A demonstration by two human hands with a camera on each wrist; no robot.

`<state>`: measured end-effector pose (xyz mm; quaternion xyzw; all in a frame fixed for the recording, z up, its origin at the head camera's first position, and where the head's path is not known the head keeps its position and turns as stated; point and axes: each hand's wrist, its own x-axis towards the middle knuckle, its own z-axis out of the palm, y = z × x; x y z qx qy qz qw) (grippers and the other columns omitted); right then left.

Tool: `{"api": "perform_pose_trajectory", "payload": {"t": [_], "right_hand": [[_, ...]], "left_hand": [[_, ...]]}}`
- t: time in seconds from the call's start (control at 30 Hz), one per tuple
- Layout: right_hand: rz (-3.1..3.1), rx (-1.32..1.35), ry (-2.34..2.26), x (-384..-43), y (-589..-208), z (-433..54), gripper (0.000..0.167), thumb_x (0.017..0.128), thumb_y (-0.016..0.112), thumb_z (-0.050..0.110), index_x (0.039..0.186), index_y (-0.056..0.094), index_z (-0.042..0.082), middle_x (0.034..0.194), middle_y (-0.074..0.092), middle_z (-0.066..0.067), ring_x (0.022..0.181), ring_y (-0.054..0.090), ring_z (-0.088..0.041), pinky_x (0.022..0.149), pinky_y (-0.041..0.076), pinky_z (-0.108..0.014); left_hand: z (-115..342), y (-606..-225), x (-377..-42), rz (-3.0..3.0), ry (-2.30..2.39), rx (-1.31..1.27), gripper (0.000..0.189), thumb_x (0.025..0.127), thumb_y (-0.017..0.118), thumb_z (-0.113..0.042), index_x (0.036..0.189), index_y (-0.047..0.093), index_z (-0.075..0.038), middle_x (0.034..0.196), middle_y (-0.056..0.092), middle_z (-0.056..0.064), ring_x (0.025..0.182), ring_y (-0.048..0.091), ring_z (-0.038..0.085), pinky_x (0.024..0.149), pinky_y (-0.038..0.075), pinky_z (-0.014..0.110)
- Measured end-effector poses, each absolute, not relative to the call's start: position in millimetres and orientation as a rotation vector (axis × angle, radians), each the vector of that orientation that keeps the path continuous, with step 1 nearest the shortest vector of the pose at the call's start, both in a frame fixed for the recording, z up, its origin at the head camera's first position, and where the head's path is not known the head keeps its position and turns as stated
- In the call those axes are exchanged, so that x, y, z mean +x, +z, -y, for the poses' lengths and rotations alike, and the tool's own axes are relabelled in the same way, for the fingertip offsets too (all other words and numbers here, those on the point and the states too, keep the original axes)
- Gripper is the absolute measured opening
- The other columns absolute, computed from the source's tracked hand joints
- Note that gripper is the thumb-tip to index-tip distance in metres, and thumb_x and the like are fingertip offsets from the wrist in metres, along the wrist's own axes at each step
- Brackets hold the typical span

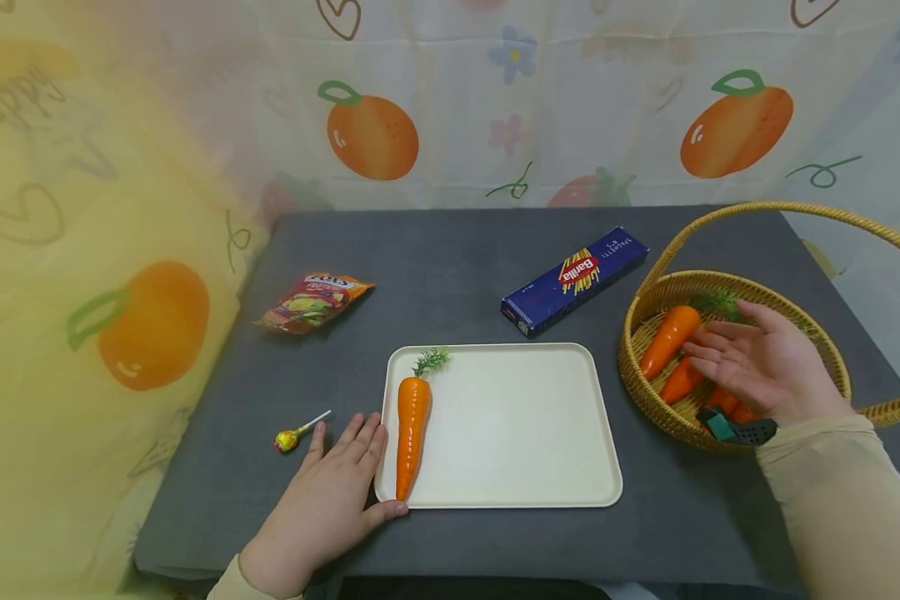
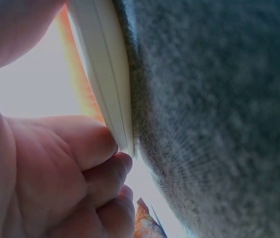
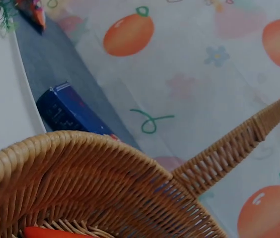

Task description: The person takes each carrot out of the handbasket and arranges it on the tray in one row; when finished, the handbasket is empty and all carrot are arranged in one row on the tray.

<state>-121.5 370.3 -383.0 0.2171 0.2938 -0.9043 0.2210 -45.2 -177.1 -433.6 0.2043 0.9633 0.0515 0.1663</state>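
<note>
In the head view, an orange carrot (image 1: 413,425) with a green tuft lies along the left side of a cream tray (image 1: 513,433). My left hand (image 1: 326,492) rests flat at the tray's left edge, its thumb by the near corner; the left wrist view shows fingertips against the tray's rim (image 2: 103,74). Over a wicker basket (image 1: 783,296) on the right, my right hand (image 1: 768,367) reaches in, palm turned sideways and fingers extended. Its fingertips are close to a carrot (image 1: 671,340); whether they touch cannot be told. Other carrots (image 1: 682,382) lie below, partly hidden.
A blue Barilla spaghetti box (image 1: 574,281) lies behind the tray. To the left are a candy bag (image 1: 317,302) and a lollipop (image 1: 288,440). The basket's tall handle (image 1: 795,208) arches over the right side. A fruit-print curtain (image 1: 450,100) hangs behind the grey table (image 1: 435,275).
</note>
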Motion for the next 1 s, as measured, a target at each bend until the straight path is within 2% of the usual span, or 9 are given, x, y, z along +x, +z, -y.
{"api": "perform_pose_trajectory", "payload": {"t": [0.4,0.5,0.57,0.63,0.7,0.73,0.8,0.9,1.0], "right_hand": [[-0.986,0.654,-2.326,-144,-390,-357,0.095,0.116,0.037,0.056,0.165,-0.038,0.027,0.179,-0.035,0.011,0.17,-0.022,-0.019,0.136,-0.003,-0.037],[-0.985,0.658,-2.293,-151,-391,-355,0.093,0.116,0.038,0.057,0.168,-0.034,0.028,0.183,-0.025,0.011,0.172,-0.017,-0.021,0.137,-0.002,-0.04],[-1.005,0.658,-2.257,-157,-392,-354,0.092,0.116,0.039,0.057,0.172,-0.028,0.028,0.187,0.002,-0.002,0.174,0.005,-0.026,0.139,0.005,-0.043],[-1.021,0.669,-2.224,-162,-393,-352,0.085,0.116,0.039,0.057,0.177,-0.013,0.028,0.173,0.039,-0.011,0.162,0.037,-0.031,0.137,0.025,-0.047],[-1.029,0.687,-2.204,-168,-395,-349,0.073,0.116,0.04,0.057,0.175,0.009,0.027,0.141,0.064,-0.009,0.136,0.061,-0.031,0.126,0.047,-0.049],[-1.03,0.702,-2.201,-171,-395,-347,0.066,0.116,0.041,0.057,0.17,0.02,0.025,0.125,0.069,-0.008,0.122,0.068,-0.029,0.116,0.055,-0.05],[-1.031,0.724,-2.207,-175,-396,-342,0.052,0.116,0.044,0.056,0.155,0.033,0.023,0.113,0.072,-0.011,0.108,0.073,-0.031,0.099,0.062,-0.051],[-1.035,0.752,-2.225,-180,-396,-334,0.042,0.115,0.049,0.055,0.141,0.039,0.023,0.105,0.071,-0.012,0.098,0.075,-0.032,0.09,0.065,-0.051],[-1.042,0.769,-2.238,-182,-395,-330,0.041,0.113,0.056,0.053,0.137,0.038,0.024,0.101,0.068,-0.011,0.092,0.075,-0.031,0.087,0.066,-0.049]], "left_hand": [[176,-433,-45,-2.746,0.138,0.594,0.108,0.092,0.077,-0.072,0.168,0.044,-0.003,0.179,0.037,0.016,0.167,0.033,0.04,0.13,0.013,0.08],[176,-433,-45,-2.744,0.128,0.585,0.108,0.092,0.076,-0.073,0.168,0.044,-0.004,0.179,0.037,0.016,0.167,0.033,0.04,0.13,0.013,0.08],[176,-433,-45,-2.747,0.132,0.586,0.108,0.092,0.077,-0.072,0.168,0.045,-0.003,0.178,0.038,0.016,0.166,0.034,0.04,0.13,0.014,0.08],[177,-433,-45,-2.745,0.137,0.581,0.108,0.092,0.077,-0.072,0.168,0.045,-0.003,0.178,0.038,0.017,0.166,0.034,0.041,0.13,0.014,0.08],[176,-432,-45,-2.739,0.141,0.571,0.108,0.092,0.077,-0.072,0.168,0.045,-0.003,0.178,0.037,0.017,0.167,0.033,0.041,0.13,0.013,0.08],[176,-432,-45,-2.735,0.145,0.566,0.108,0.092,0.077,-0.072,0.168,0.044,-0.003,0.178,0.037,0.016,0.167,0.033,0.041,0.13,0.013,0.08],[176,-432,-45,-2.727,0.142,0.553,0.108,0.092,0.076,-0.073,0.169,0.044,-0.004,0.179,0.036,0.015,0.167,0.032,0.04,0.131,0.012,0.079],[175,-433,-45,-2.724,0.148,0.547,0.108,0.092,0.077,-0.073,0.169,0.044,-0.004,0.179,0.036,0.015,0.167,0.032,0.04,0.131,0.012,0.079],[176,-434,-45,-2.73,0.161,0.554,0.108,0.092,0.078,-0.072,0.168,0.044,-0.004,0.179,0.037,0.016,0.167,0.033,0.04,0.13,0.013,0.08]]}}
